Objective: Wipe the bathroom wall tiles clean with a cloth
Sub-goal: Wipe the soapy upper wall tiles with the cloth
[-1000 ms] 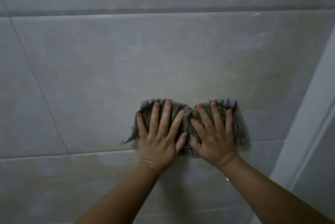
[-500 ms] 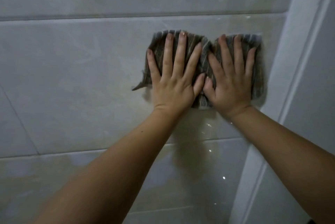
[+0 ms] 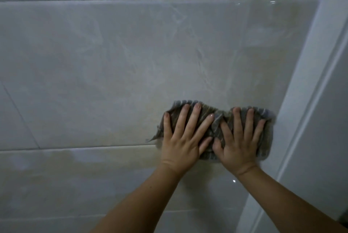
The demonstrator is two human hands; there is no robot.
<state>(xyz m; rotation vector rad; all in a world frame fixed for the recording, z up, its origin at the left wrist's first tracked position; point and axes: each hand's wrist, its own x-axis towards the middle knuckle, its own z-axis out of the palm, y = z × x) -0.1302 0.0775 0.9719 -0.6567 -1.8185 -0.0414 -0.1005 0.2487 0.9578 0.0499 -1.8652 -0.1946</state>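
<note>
Wall tile (image 3: pixel 113 63): large, glossy, marbled grey-beige. Left grip (image 3: pixel 180 138) released, fingers spread flat, pressing the striped cloth (image 3: pixel 218 115), which is ribbed, limp and bunched in the middle. Right grip (image 3: pixel 239 144) same, flat and pressing. The cloth has slid from the tile's top edge down to its bottom edge, over the grout line (image 3: pixel 75 147), just beside the smooth white trim (image 3: pixel 310 100). One down-stroke finished, I judge.

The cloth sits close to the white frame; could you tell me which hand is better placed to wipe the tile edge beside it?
Probably the right hand: it presses flat on the right half of the cloth, nearest the white frame, while the left hand covers the half farther away.
</note>
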